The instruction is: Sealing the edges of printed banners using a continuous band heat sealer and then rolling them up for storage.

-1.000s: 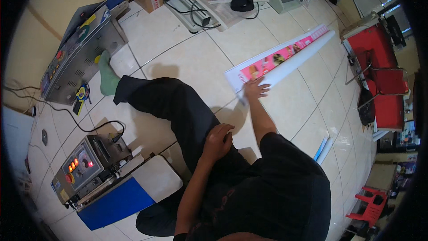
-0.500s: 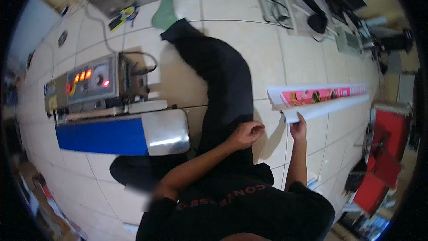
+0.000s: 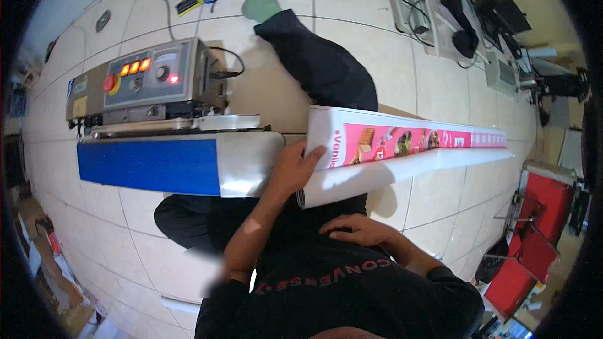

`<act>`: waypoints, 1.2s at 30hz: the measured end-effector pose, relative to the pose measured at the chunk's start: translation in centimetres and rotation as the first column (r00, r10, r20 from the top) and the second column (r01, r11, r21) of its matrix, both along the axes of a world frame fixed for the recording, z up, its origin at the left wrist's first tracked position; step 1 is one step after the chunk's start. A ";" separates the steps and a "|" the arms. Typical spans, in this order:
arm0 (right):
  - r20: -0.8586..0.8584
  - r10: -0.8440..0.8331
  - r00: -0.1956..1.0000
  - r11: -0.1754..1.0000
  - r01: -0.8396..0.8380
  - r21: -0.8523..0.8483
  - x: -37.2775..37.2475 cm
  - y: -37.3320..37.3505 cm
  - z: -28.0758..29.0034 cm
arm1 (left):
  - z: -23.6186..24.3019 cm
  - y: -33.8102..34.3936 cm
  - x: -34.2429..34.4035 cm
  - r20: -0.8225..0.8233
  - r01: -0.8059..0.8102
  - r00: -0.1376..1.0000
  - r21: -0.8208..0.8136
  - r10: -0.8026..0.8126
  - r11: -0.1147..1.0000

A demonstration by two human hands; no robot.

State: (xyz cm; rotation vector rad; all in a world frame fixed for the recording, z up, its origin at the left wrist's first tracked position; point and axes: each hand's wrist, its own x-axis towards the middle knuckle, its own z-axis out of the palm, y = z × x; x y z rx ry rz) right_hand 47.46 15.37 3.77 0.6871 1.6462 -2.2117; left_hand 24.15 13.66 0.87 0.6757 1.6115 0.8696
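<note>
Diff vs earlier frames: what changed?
The long pink-and-white printed sheet moved left, toward the boxy grey metal machine. The left hand took hold of its left end; the right hand let go. Machine stays put, orange lights lit.

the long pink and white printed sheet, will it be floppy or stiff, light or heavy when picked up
The printed sheet is probably flexible, since its lower side curves over. It seems light for its length: only the left hand holds it, at the near end. That curl may also make it apt to roll.
</note>
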 end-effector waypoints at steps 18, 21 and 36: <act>-0.049 0.636 0.770 0.517 -0.378 0.768 -15.2 0.7 -2.0 | 4.1 -12.4 -15.6 -0.240 -0.337 0.901 0.135 0.361 0.932; -0.293 0.522 0.801 0.554 -0.058 0.831 -16.0 1.6 -2.7 | 2.6 -12.3 -15.1 -0.203 -0.426 0.860 0.220 0.469 0.877; -0.469 0.301 0.831 0.304 0.382 0.873 -22.3 0.8 1.0 | 8.9 -13.2 -13.4 -0.515 -0.147 0.774 0.420 0.368 0.896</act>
